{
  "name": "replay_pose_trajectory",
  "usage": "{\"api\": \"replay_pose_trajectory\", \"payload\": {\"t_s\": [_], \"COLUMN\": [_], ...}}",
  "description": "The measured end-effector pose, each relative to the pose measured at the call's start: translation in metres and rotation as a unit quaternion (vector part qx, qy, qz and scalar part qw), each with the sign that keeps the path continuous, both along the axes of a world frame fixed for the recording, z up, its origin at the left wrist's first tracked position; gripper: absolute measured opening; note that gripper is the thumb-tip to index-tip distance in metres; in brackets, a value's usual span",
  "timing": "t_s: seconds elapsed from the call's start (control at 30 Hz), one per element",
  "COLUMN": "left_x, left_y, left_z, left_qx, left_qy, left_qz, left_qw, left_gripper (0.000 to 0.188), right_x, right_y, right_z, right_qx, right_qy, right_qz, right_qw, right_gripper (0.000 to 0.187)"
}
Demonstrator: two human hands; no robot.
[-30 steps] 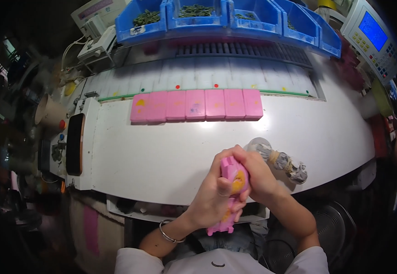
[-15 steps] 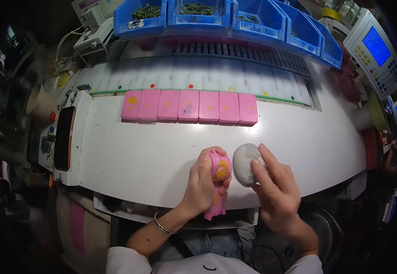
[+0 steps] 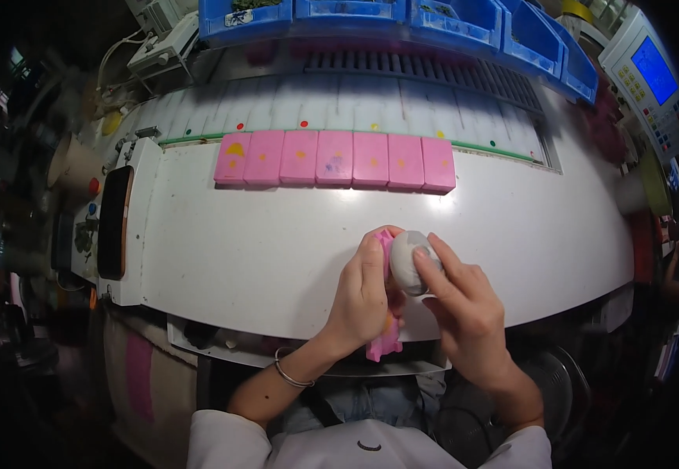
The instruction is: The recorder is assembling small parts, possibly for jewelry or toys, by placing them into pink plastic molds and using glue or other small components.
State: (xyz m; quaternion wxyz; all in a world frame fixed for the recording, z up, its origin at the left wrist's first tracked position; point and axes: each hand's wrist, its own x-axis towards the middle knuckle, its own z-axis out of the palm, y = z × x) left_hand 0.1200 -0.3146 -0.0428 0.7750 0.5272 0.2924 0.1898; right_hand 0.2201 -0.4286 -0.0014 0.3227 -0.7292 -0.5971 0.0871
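Pink plastic is what my left hand (image 3: 363, 301) has got, a long narrow pink piece (image 3: 386, 340) stood roughly on end, its lower end poking out below my palm at about 6 o'clock, over the front edge of the white table (image 3: 238, 250). My left fingers are curled tight around it, thumb up along its top edge. There's a bit of orange showing on it near my palm, can't tell what that is.

My right hand (image 3: 464, 313) is pressed in from 3 o'clock, fingers closed on a pale grey oval thing (image 3: 411, 260), kind of egg-shaped and a bit see-through. It sits right against the top of the pink piece, touching it. My index and middle fingers lie across its right side.

Only the one head view here, so on to the rest of it. At 12 o'clock from my hands, well apart, there's a row of pink blocks (image 3: 335, 160) lying side by side on the table, most with small yellow marks on top. Past those, at the far edge, blue bins (image 3: 433, 19). Over at 9 o'clock a black panel (image 3: 112, 223) sits in a white frame at the table's left end. At 2 o'clock, a machine with a blue screen (image 3: 652, 66).
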Motion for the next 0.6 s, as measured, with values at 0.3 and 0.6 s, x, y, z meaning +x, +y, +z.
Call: {"api": "replay_pose_trajectory", "payload": {"t_s": [0.3,0.6], "left_x": [0.001,-0.004], "left_y": [-0.001,-0.007], "left_z": [-0.009,-0.041], "left_qx": [-0.023,-0.01], "left_qy": [-0.05,-0.035], "left_qz": [0.042,0.014], "left_qw": [0.998,0.999], "left_gripper": [0.041,0.036], "right_x": [-0.017,-0.012], "right_y": [-0.005,-0.015], "right_z": [-0.015,-0.011], "right_qx": [0.014,0.042], "right_qy": [-0.16,-0.199], "right_qz": [-0.026,0.018], "right_qw": [0.987,0.979], "right_gripper": [0.055,0.051]}}
